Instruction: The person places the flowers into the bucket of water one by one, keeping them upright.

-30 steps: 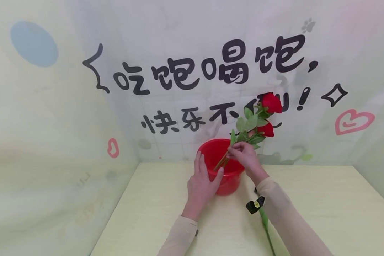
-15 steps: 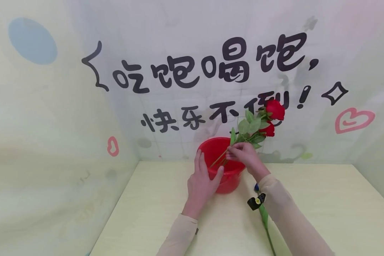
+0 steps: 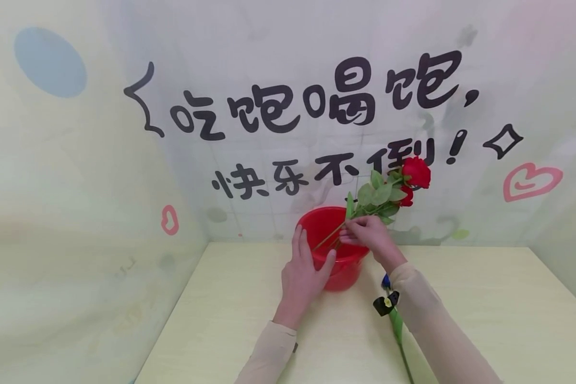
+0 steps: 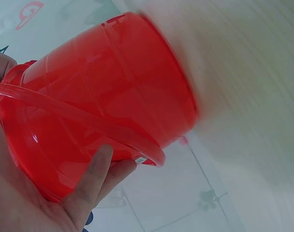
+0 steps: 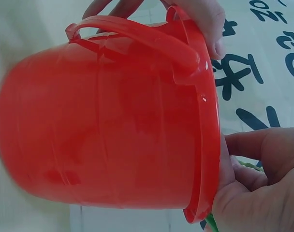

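Note:
A red plastic bucket (image 3: 343, 274) stands upright on the table against the back wall. My left hand (image 3: 307, 280) grips its near left side, thumb over the front rim and fingers spread along the left. At the bucket's right rim my right hand (image 3: 370, 237) pinches the stems of two red roses, one bloom (image 3: 416, 172) in front of the other (image 3: 406, 196). The stem ends (image 3: 327, 240) slant down into the bucket, while leaves and blooms lean out to the upper right. In the right wrist view, the right hand's fingers (image 5: 263, 159) curl just above the rim.
A blue flower (image 3: 386, 281) with a long green leaf (image 3: 396, 326) lies on the pale wooden table (image 3: 221, 320), partly under my right forearm. A small black device (image 3: 383, 305) sits by the right cuff. Printed fabric walls (image 3: 269, 42) enclose the back and sides.
The roses have tipped to the right and downward, their stem ends swinging left inside the bucket. My right hand has shifted slightly right; the left hand keeps its hold.

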The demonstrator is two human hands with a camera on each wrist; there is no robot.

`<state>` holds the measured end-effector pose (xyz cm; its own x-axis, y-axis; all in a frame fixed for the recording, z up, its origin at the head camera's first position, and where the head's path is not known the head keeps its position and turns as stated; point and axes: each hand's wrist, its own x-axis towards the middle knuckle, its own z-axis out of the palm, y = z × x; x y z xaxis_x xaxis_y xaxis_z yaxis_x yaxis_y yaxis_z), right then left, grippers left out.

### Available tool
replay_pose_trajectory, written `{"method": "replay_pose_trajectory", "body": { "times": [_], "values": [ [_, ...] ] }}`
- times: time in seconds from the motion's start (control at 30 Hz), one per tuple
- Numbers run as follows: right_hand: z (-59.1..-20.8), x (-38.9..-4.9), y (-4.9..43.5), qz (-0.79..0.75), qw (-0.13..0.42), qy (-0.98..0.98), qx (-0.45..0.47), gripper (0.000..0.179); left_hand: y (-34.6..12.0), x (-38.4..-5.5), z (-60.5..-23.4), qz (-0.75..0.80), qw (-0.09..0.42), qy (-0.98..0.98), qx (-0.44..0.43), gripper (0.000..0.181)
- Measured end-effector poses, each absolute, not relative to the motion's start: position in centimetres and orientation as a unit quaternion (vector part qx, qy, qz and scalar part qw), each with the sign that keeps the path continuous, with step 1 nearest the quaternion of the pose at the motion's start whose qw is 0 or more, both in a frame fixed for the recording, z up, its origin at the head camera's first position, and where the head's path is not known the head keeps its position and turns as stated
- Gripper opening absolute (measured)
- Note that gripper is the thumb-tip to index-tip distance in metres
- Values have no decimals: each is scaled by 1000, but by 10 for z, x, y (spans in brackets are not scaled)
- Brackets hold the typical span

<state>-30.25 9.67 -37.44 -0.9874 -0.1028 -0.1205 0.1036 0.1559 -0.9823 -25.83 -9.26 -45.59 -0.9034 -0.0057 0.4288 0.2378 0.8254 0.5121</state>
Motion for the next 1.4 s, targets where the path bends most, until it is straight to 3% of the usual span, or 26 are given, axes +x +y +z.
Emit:
{"method": "replay_pose_trajectory", "body": {
  "times": [1.13,1.4],
  "values": [
    [-372,-304,99,-669,88,738,-1,45,-94,-258,-452,-293,225,-927,-66,99],
    [-377,-296,102,-678,66,732,-10,45,-93,-257,-453,-286,219,-931,-64,99]
  ]
}}
